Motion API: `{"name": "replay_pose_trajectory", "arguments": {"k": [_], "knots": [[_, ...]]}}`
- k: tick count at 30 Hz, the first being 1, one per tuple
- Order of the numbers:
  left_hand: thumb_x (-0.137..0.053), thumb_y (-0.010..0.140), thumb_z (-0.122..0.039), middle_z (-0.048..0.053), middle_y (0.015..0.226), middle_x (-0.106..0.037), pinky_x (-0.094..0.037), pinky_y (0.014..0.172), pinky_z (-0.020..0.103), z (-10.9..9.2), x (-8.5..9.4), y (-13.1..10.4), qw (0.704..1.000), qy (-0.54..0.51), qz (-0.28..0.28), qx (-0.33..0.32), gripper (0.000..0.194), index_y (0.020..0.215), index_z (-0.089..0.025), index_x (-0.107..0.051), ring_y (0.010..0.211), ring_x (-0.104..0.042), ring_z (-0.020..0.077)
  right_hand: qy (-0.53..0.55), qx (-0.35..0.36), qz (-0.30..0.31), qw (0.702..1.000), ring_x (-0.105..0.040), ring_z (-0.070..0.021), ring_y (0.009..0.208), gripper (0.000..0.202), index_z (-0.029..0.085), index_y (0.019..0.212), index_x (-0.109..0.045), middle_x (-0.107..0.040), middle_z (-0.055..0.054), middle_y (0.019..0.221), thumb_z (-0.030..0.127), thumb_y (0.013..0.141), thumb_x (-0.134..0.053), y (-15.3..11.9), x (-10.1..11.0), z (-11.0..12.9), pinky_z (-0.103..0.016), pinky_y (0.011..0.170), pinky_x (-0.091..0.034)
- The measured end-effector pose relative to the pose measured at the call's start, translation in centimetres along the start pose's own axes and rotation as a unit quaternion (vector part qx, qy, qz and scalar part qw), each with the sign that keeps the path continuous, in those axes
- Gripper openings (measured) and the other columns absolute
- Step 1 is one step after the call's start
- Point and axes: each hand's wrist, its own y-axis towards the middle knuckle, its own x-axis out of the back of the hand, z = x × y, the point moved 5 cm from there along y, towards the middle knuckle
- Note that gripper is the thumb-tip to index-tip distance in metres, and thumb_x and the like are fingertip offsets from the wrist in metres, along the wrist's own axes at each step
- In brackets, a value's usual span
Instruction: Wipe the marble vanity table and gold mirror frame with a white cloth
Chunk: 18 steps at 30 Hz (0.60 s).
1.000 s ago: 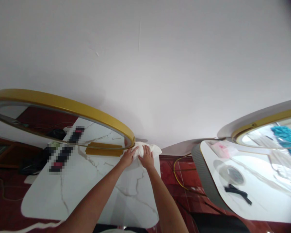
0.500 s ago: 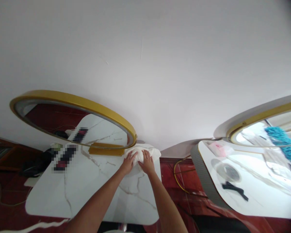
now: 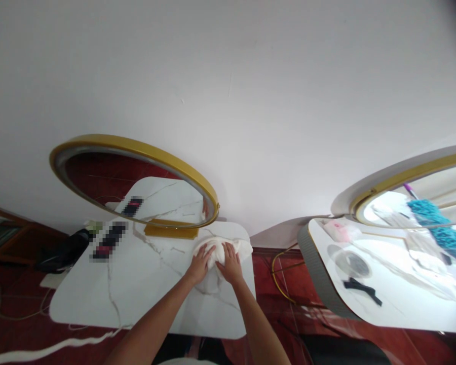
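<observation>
A bunched white cloth (image 3: pixel 244 248) lies on the right back part of a white marbled table (image 3: pixel 148 289). Both palms press down on it. My left hand (image 3: pixel 200 262) covers its left side, fingers spread and pointing away from me. Beside it, my right hand (image 3: pixel 230 262) rests on the cloth's middle with its fingers apart. The cloth bulges between and beyond the fingertips. Left of the hands, the gold base (image 3: pixel 171 231) of a round mirror (image 3: pixel 155 200) stands at the table's back edge.
A blurred dark object (image 3: pixel 109 241) lies at the table's left. To the right, a second table (image 3: pixel 395 314) holds a pink-and-white packet (image 3: pixel 338 230), a clear round lid (image 3: pixel 351 263) and a black strap (image 3: pixel 363 290). A gold-framed stool (image 3: pixel 275 276) stands between the tables.
Both hands and the cloth have shifted slightly toward me, away from the table's back edge. The camera view has turned a little.
</observation>
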Motion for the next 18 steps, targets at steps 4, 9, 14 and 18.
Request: {"name": "replay_pose_trajectory", "arguments": {"k": [4,9,14,18], "knots": [[-0.035,0.074,-0.002,0.0,0.154,-0.006,-0.024,0.107,0.05,0.1,-0.9,-2.8,1.0,0.009,0.004,-0.011,0.081,0.144,-0.035,-0.013,0.14,-0.007,0.0233,0.001,0.009,-0.001,1.0,-0.013,-0.0188,0.138,0.069,0.024,0.145,-0.018,-0.021,-0.002,0.15,0.034,0.082,-0.045,-2.7,-0.4,0.6,-0.041,0.109,-0.023],[-0.034,0.078,-0.003,-0.003,0.154,0.0,-0.019,0.109,0.053,0.7,-2.8,-8.0,0.999,0.004,0.04,-0.021,0.079,0.144,-0.038,-0.006,0.14,-0.001,0.0243,0.006,0.032,0.005,0.999,-0.013,-0.019,0.139,0.071,0.025,0.145,-0.015,-0.02,0.0,0.15,0.034,0.081,-0.046,-7.9,-1.6,1.4,-0.04,0.109,-0.024],[-0.034,0.081,-0.005,-0.007,0.153,0.008,-0.014,0.111,0.052,0.9,-4.4,-13.1,0.996,-0.005,0.078,-0.033,0.079,0.142,-0.043,-0.002,0.14,0.002,0.0237,0.019,0.037,0.039,0.998,-0.01,-0.0213,0.139,0.075,0.027,0.146,-0.012,-0.015,0.003,0.151,0.034,0.08,-0.046,-13.0,-3.3,1.5,-0.044,0.11,-0.021],[-0.037,0.083,-0.01,-0.008,0.152,0.012,-0.015,0.11,0.053,0.8,-5.4,-15.4,0.991,-0.027,0.129,-0.021,0.078,0.141,-0.044,0.002,0.14,0.005,0.024,0.028,0.055,0.064,0.996,-0.009,-0.0228,0.139,0.078,0.026,0.146,-0.01,-0.012,0.003,0.151,0.035,0.078,-0.049,-15.2,-3.9,1.3,-0.045,0.111,-0.018]]}}
